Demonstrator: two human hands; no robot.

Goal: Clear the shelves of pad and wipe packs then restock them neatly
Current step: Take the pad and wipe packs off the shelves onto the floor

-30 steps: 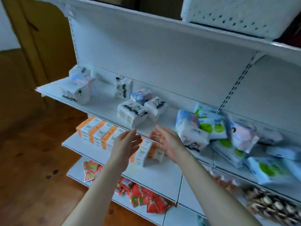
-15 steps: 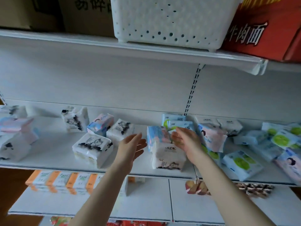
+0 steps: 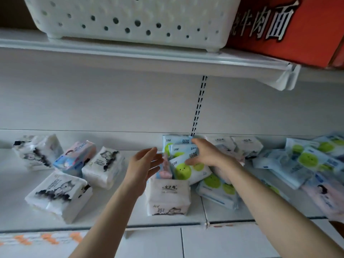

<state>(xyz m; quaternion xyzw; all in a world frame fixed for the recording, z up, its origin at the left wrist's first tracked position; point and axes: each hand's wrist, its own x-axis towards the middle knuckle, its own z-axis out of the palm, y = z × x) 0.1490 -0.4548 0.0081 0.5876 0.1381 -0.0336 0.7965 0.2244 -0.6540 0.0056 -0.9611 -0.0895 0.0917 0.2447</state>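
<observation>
I see my right hand (image 3: 206, 155) spread over the pale-blue green-dotted plastic wipe pack (image 3: 186, 169), fingertips touching, nearest. My left hand (image 3: 143, 167) is open at nine o'clock. Pack's long axis tilts toward two o'clock.

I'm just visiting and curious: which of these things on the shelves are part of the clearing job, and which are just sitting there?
Part of the job:
- green-dot wipe packs, under the right hand
- white cat-print packs
- pink and blue pack
- left hand, open beside the pile
- the shelf they lie on

Just lying about:
- white perforated basket on the upper shelf
- red carton beside it
</observation>
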